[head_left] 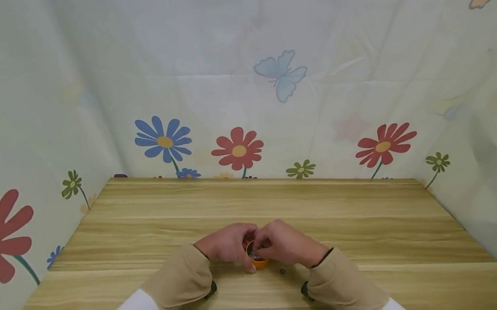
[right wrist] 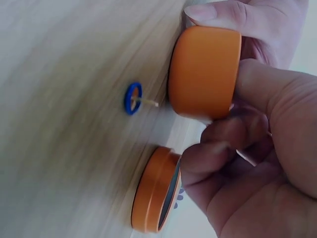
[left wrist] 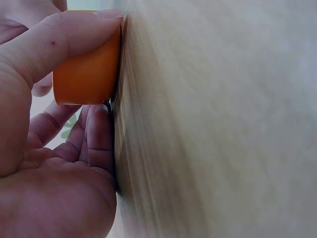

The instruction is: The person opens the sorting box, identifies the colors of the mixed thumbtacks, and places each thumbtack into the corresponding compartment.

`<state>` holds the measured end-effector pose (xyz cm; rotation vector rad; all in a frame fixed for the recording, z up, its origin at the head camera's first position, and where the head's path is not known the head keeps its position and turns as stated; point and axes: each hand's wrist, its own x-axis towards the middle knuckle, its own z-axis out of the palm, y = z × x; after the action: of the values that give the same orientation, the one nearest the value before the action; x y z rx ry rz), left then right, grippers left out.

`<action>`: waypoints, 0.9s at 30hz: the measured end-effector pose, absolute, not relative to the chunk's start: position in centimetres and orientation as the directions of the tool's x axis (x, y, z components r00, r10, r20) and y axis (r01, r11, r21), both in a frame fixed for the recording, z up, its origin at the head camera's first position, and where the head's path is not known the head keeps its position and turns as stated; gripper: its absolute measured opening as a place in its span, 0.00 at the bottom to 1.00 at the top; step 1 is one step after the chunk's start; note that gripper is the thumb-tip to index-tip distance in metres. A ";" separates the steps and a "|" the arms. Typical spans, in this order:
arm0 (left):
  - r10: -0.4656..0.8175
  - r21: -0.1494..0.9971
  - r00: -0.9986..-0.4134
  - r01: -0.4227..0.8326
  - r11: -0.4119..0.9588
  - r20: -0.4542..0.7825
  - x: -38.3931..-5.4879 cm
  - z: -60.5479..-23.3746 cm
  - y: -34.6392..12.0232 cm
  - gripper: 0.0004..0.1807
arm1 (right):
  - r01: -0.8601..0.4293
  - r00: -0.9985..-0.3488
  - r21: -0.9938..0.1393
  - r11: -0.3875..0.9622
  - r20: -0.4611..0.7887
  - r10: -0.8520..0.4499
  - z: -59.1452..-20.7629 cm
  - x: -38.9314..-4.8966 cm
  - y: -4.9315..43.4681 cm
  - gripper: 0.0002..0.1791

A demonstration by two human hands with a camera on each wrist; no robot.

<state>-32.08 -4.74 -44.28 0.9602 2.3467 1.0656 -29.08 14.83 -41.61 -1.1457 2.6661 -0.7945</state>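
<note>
Between both hands (head_left: pixel 254 247), orange tin (head_left: pixel 258 260)

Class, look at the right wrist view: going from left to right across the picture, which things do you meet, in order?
Blue pin → orange lid → orange tin → right hand.

Wooden table (head_left: pixel 358 224) with tin (head_left: pixel 259 262), lid (right wrist: pixel 154 191), pin (right wrist: pixel 133 98)
</note>
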 end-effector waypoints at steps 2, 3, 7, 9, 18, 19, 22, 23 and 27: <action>0.719 0.774 -0.692 0.420 0.473 -0.064 -32.0 -44.3 -4.8 0.24 | -0.623 -0.702 -0.549 0.558 0.078 -0.708 -41.6 -29.1 15.1 0.04; 0.718 0.776 -0.693 0.418 0.473 -0.064 -32.0 -44.3 -4.8 0.24 | -0.621 -0.700 -0.559 0.550 0.079 -0.710 -41.6 -29.1 15.2 0.03; 0.710 0.776 -0.700 0.410 0.480 -0.069 -32.0 -44.4 -4.9 0.25 | -0.607 -0.693 -0.598 0.524 0.075 -0.717 -41.5 -28.9 15.9 0.03; 0.704 0.774 -0.706 0.401 0.489 -0.079 -32.0 -44.4 -4.9 0.25 | -0.586 -0.700 -0.620 0.521 0.064 -0.711 -41.3 -28.7 16.2 0.04; 0.700 0.791 -0.709 0.382 0.478 -0.081 -32.0 -44.0 -4.6 0.27 | -0.622 -0.694 -0.587 0.519 0.105 -0.713 -41.0 -28.2 18.3 0.03; 0.703 0.794 -0.707 0.382 0.473 -0.079 -32.0 -44.0 -4.5 0.27 | -0.637 -0.686 -0.571 0.517 0.114 -0.719 -41.0 -28.2 18.5 0.03; 0.708 0.799 -0.702 0.381 0.465 -0.078 -32.0 -44.0 -4.5 0.27 | -0.670 -0.664 -0.531 0.518 0.117 -0.739 -40.9 -27.9 19.1 0.03; 0.709 0.800 -0.701 0.381 0.464 -0.077 -32.0 -44.1 -4.5 0.27 | -0.675 -0.660 -0.520 0.524 0.107 -0.744 -40.9 -27.8 19.2 0.03; 0.711 0.803 -0.699 0.383 0.457 -0.072 -32.0 -44.2 -4.6 0.27 | -0.688 -0.648 -0.469 0.554 0.052 -0.760 -41.1 -27.6 19.6 0.04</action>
<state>-31.95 -4.59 -44.18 0.9205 2.3120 1.1244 -27.55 19.63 -41.14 -1.2343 2.6284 -0.6897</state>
